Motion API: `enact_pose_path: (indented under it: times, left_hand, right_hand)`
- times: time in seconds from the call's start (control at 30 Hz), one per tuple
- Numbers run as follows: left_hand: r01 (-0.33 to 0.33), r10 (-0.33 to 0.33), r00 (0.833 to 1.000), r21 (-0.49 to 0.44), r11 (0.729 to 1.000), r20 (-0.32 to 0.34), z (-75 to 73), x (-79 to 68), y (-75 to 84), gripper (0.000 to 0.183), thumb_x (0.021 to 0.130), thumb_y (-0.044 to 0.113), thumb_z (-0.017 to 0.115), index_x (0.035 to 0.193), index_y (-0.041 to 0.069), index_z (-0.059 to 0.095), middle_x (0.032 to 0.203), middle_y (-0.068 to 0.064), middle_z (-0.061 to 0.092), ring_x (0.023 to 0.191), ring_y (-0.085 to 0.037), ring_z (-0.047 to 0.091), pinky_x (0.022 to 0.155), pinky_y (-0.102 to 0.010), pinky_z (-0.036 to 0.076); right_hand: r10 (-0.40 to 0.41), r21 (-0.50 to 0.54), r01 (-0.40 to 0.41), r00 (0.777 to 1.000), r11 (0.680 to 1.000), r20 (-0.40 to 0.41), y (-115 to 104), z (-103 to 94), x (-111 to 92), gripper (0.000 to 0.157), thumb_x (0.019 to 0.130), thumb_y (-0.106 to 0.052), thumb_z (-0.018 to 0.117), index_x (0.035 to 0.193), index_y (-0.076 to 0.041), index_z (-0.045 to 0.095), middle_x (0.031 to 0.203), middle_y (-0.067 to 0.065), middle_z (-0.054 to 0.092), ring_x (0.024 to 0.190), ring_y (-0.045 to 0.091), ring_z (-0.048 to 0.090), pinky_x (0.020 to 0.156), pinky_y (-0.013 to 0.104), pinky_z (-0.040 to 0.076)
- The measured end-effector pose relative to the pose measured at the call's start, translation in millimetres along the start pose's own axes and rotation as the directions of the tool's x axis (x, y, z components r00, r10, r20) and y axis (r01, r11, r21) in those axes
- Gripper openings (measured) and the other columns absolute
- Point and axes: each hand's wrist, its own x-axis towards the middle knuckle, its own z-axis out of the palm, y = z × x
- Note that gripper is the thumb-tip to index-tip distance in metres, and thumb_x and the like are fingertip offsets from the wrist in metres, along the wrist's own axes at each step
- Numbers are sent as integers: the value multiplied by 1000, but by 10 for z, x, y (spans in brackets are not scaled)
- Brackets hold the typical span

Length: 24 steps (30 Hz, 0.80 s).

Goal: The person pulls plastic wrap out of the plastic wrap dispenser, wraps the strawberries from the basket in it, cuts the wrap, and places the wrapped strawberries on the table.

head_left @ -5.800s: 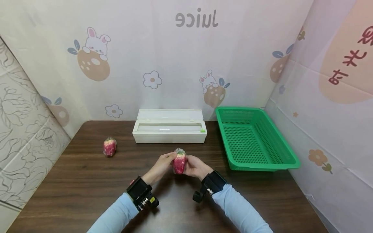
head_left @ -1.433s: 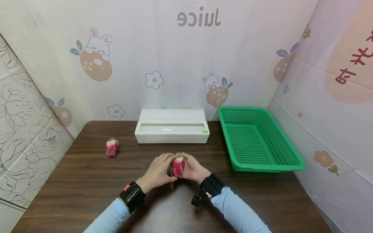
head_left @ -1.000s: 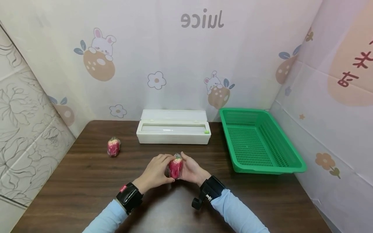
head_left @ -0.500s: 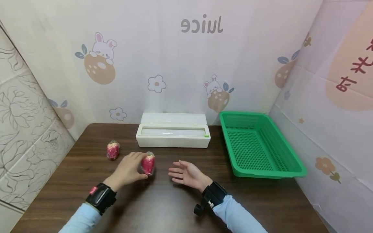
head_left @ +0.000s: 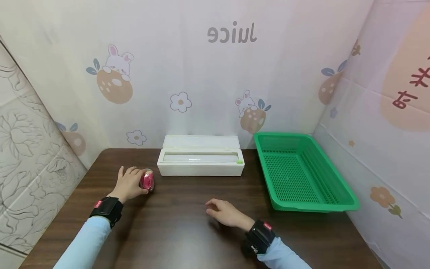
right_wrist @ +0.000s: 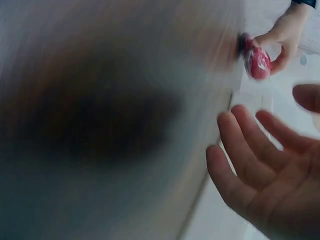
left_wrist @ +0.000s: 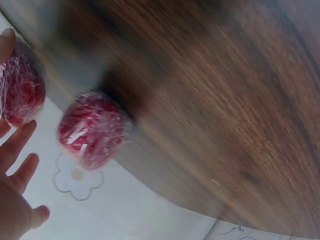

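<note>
My left hand [head_left: 129, 184] pinches a red film-wrapped fruit [head_left: 147, 181] between thumb and fingers, low over the left part of the table. The fruit has a pale top; its exact kind is not clear. In the left wrist view, the held fruit [left_wrist: 21, 90] is beside a second film-wrapped red fruit [left_wrist: 95, 131] on the wood. The head view hides that second one behind the left hand. My right hand [head_left: 228, 213] holds nothing, its fingers loosely bent above the table, right of centre. The right wrist view shows this hand [right_wrist: 275, 170] with spread, relaxed fingers.
A white cling film dispenser [head_left: 201, 170] stands at the back middle of the table with its lid raised. To its right sits a green plastic basket [head_left: 312, 206]. Printed cloth walls [head_left: 208, 74] close off the back and sides.
Earlier, both hands held the wrapped fruit near the table's middle. The right hand has let go and turned palm down; the left hand has carried the fruit left, close to the second one.
</note>
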Motion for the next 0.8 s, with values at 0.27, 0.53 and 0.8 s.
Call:
enact_pose_path:
  times: [0.27,0.53,0.8]
  left_hand:
    - [10,-10,1000,-6,1000,1,82,128,-30,77,60,31,83,123,0,52,119,-23,56,123,-42,35,101,-67,0]
    - [-10,10,1000,-2,1000,23,88,256,-36,77,62,26,83,126,-2,49,121,-24,55,124,-42,34,102,-66,1]
    - [-19,19,1000,-19,1000,10,109,331,-51,82,61,23,83,129,-2,46,125,-27,50,122,-44,35,101,-68,6]
  right_hand:
    - [23,-457,49,989,888,149,-33,-153,-302,45,90,-38,53,126,-12,52,120,2,58,111,19,55,89,37,46]
    - [71,-467,9,986,884,153,8,-210,-405,47,90,-40,53,127,-12,51,118,2,58,109,20,55,86,38,47]
    - [62,-424,4,988,906,143,71,-262,-333,47,91,-40,52,128,-13,51,121,1,57,110,18,55,88,37,47]
